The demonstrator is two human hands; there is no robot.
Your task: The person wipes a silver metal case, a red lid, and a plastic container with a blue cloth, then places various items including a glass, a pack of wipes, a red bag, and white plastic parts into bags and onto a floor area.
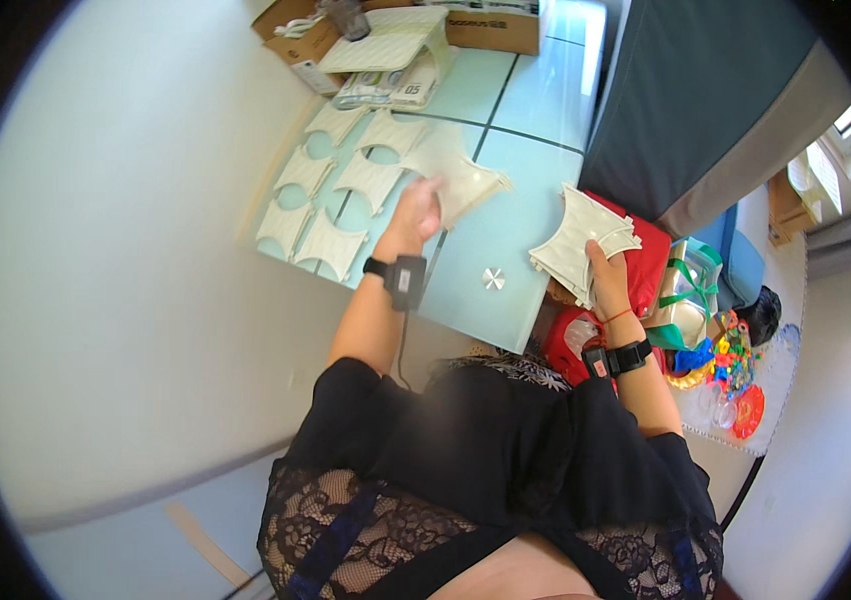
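Several white plastic panels with concave edges (pixel 333 242) lie in rows on the glass tabletop (pixel 538 161), towards the wall. My left hand (pixel 419 210) is at the right side of these rows, gripping the edge of a motion-blurred white panel (pixel 463 184). Over the table's right edge, my right hand (pixel 609 281) holds a small stack of similar white panels (pixel 583 232), its thumb on top. A strapped device sits on each wrist, and a cable hangs from the left one.
At the table's far end stand a white plastic stand (pixel 388 37) and cardboard boxes (pixel 497 31). A round metal disc (pixel 493 279) is set in the glass. Red bags (pixel 647 247), a green-ribboned bag (pixel 684 300) and colourful toys (pixel 733 360) are at the right.
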